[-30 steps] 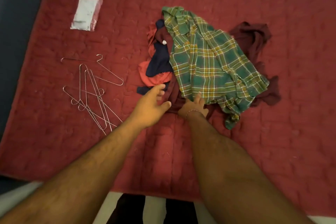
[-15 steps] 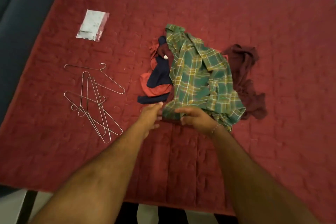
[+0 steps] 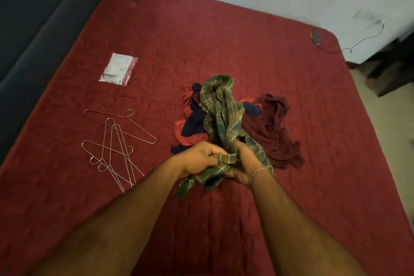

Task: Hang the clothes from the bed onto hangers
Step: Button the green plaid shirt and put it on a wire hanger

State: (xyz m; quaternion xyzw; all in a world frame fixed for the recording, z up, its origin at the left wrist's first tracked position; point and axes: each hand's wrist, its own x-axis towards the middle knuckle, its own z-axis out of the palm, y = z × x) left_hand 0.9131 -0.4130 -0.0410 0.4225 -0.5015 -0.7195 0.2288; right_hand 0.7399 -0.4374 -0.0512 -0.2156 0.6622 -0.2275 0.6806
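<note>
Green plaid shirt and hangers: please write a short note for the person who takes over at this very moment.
Left hand: grips the near edge of the green plaid shirt.
Right hand: grips the same edge, close beside the left hand.
The shirt is bunched; its far part lies on the clothes pile on the bed.
Wire hangers lie untouched to the left of the pile.
Done: shirt picked out.
Left: put it on a hanger, then hang the other clothes.

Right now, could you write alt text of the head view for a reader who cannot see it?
Both hands, left and right, grip a green plaid shirt, bunched over a pile of red, navy and maroon clothes on a red bedspread. Wire hangers lie to the left.
</note>
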